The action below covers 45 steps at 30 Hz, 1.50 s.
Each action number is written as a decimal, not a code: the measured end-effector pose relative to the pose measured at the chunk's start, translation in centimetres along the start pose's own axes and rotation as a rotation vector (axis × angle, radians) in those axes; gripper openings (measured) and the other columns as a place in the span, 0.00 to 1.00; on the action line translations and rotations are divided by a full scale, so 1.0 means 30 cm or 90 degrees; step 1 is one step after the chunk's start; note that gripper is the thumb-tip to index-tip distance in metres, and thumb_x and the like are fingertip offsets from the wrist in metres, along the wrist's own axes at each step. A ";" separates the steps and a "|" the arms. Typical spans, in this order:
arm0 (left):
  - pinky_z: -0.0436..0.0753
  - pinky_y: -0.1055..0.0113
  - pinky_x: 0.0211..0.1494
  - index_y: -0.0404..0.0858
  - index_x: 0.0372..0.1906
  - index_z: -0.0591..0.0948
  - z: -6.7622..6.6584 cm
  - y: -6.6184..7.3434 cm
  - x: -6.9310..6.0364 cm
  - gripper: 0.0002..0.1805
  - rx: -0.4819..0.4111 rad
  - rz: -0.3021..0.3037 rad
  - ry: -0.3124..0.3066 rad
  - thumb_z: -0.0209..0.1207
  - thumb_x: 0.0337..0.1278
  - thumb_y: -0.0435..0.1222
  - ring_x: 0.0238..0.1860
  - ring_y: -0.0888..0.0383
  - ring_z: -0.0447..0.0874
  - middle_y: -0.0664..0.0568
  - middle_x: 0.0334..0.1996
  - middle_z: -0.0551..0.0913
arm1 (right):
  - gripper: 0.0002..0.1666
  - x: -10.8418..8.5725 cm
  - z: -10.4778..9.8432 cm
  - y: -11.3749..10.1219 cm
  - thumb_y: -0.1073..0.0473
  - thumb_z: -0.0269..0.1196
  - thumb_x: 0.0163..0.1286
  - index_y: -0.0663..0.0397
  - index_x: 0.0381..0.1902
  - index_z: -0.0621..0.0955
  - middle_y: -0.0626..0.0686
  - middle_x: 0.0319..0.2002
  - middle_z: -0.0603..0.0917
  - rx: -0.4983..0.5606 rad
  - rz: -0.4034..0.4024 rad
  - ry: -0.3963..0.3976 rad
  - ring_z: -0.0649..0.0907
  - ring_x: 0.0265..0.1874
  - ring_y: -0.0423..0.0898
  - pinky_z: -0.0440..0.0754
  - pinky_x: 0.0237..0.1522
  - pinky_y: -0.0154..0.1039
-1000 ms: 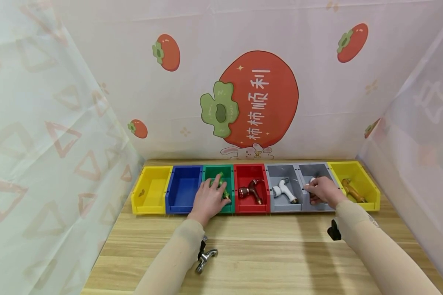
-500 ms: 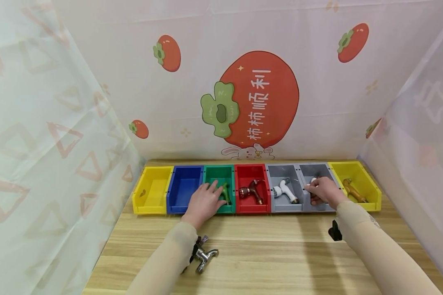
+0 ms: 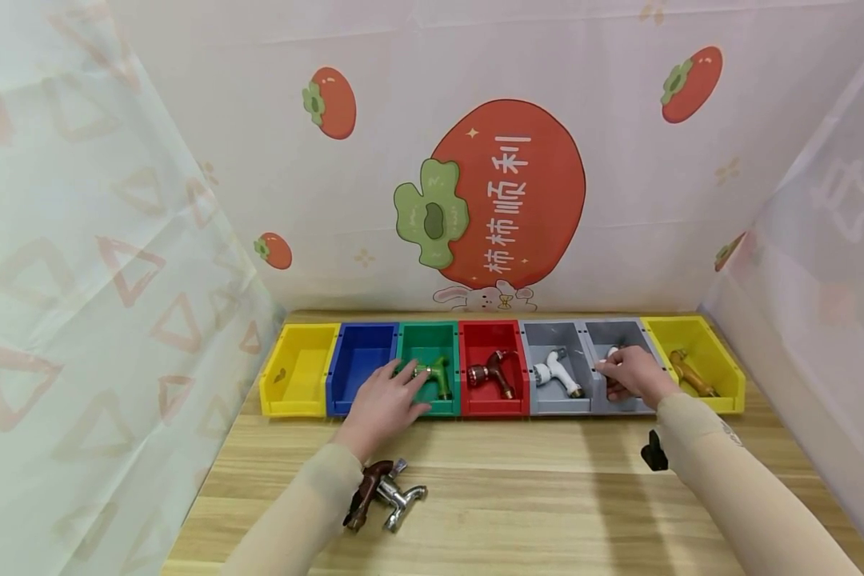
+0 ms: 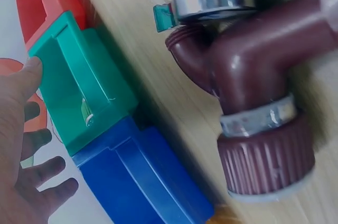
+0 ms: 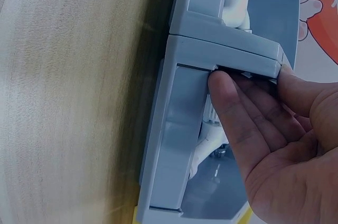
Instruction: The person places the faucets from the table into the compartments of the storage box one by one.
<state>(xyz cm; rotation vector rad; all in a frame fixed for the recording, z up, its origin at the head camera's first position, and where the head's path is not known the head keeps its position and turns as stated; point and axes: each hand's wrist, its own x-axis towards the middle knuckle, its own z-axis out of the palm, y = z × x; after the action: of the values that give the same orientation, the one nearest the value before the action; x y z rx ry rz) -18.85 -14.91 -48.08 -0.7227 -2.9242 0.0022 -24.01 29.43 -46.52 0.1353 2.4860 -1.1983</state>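
My left hand [image 3: 382, 408] is over the front of the blue bin [image 3: 362, 364] and the green bin [image 3: 428, 340], fingers spread and holding nothing. A green faucet [image 3: 438, 372] lies in the green bin, just beyond the fingertips. In the left wrist view the left hand [image 4: 21, 145] is apart from the bins. My right hand [image 3: 634, 372] grips the side wall of a grey bin [image 5: 227, 57], with the thumb on the wall and the fingers inside, as the right wrist view shows. A white faucet [image 5: 208, 145] in that bin is partly hidden by this hand.
A brown faucet [image 3: 367, 492] and a chrome faucet [image 3: 402, 498] lie on the table near my left forearm. The row also holds a red bin with a dark red faucet [image 3: 493, 374], another grey bin with a white faucet [image 3: 558, 372], and a yellow bin with a bronze faucet [image 3: 691, 374].
My left hand has let go of the green faucet, which now lies in its bin, and has drawn back to the left. The brown faucet has come into view. The right hand stays put.
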 end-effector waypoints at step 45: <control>0.75 0.41 0.68 0.49 0.71 0.77 0.075 0.036 -0.391 0.37 -0.030 0.296 -0.025 0.63 0.61 0.62 0.70 0.39 0.73 0.47 0.70 0.76 | 0.16 0.005 0.005 0.007 0.57 0.58 0.80 0.67 0.38 0.78 0.58 0.30 0.79 -0.001 0.006 0.005 0.84 0.28 0.50 0.90 0.36 0.44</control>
<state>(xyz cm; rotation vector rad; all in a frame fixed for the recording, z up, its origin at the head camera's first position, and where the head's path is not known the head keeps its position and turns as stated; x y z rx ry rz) -8.34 -19.33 -51.80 -1.4039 -2.7247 -0.0065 -24.04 29.43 -46.81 0.1511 2.4899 -1.1944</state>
